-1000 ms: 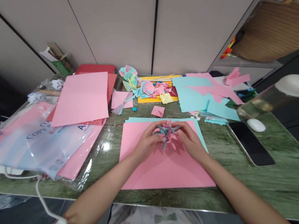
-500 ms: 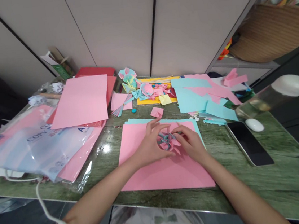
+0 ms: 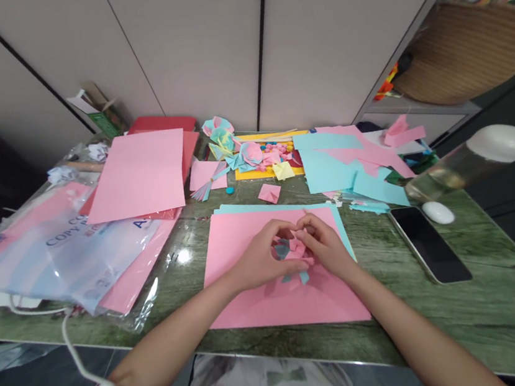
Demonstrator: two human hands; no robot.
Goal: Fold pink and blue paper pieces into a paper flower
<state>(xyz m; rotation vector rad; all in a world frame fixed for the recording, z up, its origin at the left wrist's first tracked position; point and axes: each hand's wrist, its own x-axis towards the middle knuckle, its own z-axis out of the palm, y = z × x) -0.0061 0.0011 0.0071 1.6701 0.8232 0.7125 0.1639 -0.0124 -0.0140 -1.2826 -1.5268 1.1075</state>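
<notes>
A pink and blue-grey folded paper flower (image 3: 296, 249) is held between my two hands above the stack of pink paper (image 3: 252, 300). My left hand (image 3: 265, 258) curls round its left side, fingers and thumb closed on it. From the right, my right hand (image 3: 322, 241) pinches the flower's upper edge between thumb and fingers. The hands partly cover the flower. Light blue paper (image 3: 343, 232) shows along the stack's back and right edges. Just beyond the stack lies a small folded pink paper square (image 3: 269, 193).
Finished paper flowers (image 3: 222, 138) and a folded yellow paper piece (image 3: 283, 170) lie at the back. On the right are blue sheets (image 3: 325, 172), a phone (image 3: 430, 244) and a clear bottle with a white lid (image 3: 505, 144). A plastic paper packet (image 3: 80, 240) covers the left.
The flower has turned between my hands, so more of its pink side shows and blue-grey petals point down. My left fingers have closed in toward my right hand.
</notes>
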